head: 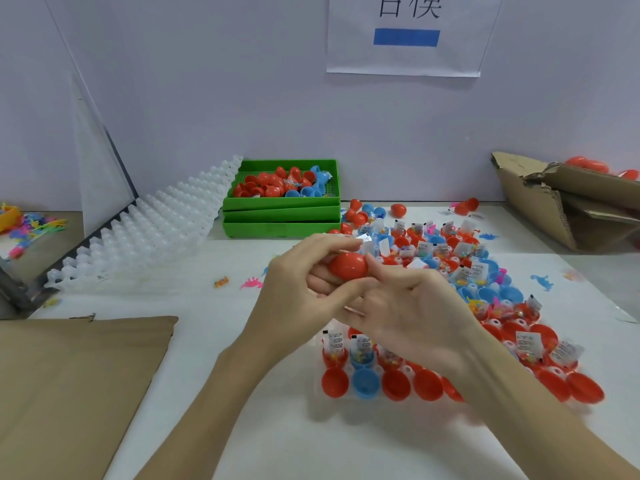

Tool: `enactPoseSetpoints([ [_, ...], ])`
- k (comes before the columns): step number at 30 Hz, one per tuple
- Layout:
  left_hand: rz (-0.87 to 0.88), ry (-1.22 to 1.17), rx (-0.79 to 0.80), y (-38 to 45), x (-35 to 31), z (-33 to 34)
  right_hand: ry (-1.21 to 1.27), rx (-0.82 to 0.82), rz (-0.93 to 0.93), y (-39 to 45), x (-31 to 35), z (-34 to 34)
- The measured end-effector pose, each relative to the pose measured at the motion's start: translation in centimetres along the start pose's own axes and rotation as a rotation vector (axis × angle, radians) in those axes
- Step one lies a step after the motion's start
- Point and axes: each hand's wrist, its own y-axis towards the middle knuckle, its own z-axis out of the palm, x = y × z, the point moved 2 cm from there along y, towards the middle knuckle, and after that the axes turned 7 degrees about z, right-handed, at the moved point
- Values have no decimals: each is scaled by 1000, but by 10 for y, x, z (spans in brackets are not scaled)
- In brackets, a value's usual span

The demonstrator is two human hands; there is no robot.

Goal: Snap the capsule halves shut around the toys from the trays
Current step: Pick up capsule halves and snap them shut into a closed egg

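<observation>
1. Two hands meet above the middle of the bench [270, 427]. Both hold one red capsule [347, 267], which looks closed.
2. The left hand [298, 289] has its fingers curled around the left end of the capsule, with the thumb on top.
3. The right hand [412, 306] pinches the right end of the capsule; its thumb presses under it and its other fingers are loosely spread.
4. Under the hands, toward the right side of the bench, lies a clear tray [346, 396] full of open capsule halves. In its nearest row I count six halves: one blue [365, 383] and five red [335, 382]. The rows behind hold many more, too many and too hidden to count.
5. Many halves carry small toy packets [528, 344] with white labels standing in them.
6. At the far edge of the bench three green trays [281, 216] are stacked. The top one holds loose red and blue halves.
7. To the left of the green trays, a stack of empty clear trays [145, 233] leans toward the far left corner.
8. One flat cardboard sheet [69, 393] lies at the near left corner, and one torn cardboard box [554, 206] at the far right corner.
9. A few small plastic figures lie loose, one pink [251, 283] near the left hand and one blue [542, 281] near the right edge.
</observation>
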Motion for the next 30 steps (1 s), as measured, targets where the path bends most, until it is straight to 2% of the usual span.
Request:
enactPoseSetpoints([
  [5,65,93,-39,-1,0,-1,150,8,17,3,-1,-3],
  [12,214,175,-7,-1,1,1,5,-7,-20,5,2,0],
  [19,266,163,-22,-1,-4,2,-16,-13,-61,1,6,-2],
  [21,243,119,-5,0,-4,0,-9,-11,-55,1,7,-3],
  [23,130,32,45,1,1,-3,-61,-59,-71,2,6,-4],
  [25,-6,-40,160,1,8,-4,-253,-207,-162,2,5,-6],
  [27,-81,-124,280,0,15,-3,-638,-447,-342,2,6,-6],
  [30,-238,-299,250,1,18,-5,-1235,-789,-618,-1,4,-5],
])
